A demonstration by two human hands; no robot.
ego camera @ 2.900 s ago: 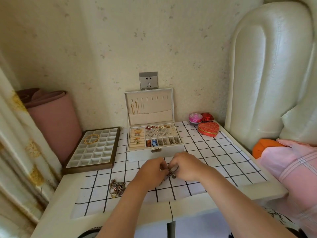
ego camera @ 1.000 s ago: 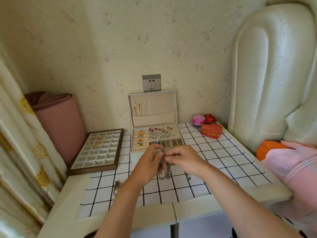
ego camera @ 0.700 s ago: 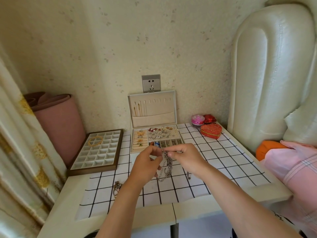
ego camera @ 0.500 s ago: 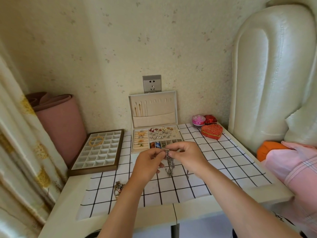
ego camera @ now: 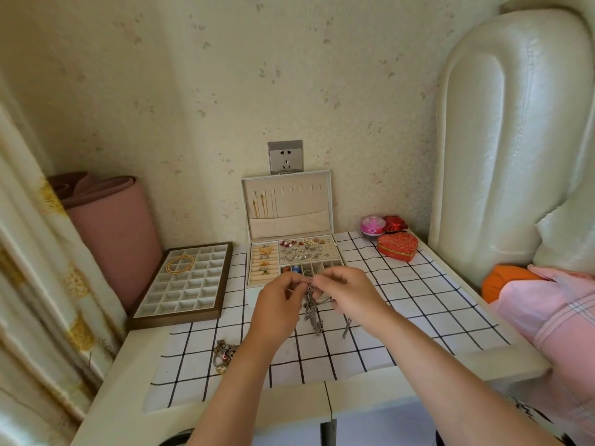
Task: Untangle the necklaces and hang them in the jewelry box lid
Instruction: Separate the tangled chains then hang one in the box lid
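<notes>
A tangle of silver necklaces (ego camera: 311, 309) hangs above the checked cloth, pinched at its top between my left hand (ego camera: 279, 304) and my right hand (ego camera: 348, 292). Loose chain ends dangle down to the cloth. Behind my hands stands the white jewelry box (ego camera: 257, 278) with its lid (ego camera: 289, 201) upright. A few gold chains hang on the lid's left hooks; the hooks to the right are bare. Another knot of jewelry (ego camera: 223, 355) lies on the cloth by my left forearm.
A brown compartment tray (ego camera: 180, 288) with a gold bangle sits at the left. A red heart-shaped box (ego camera: 397, 246) and small pink and red boxes stand at the back right. A pink roll leans in the left corner; a padded headboard is at the right.
Both hands have lifted the necklace tangle off the cloth and toward the box. Over the last second they stay pinched together at its top with the chains hanging below.
</notes>
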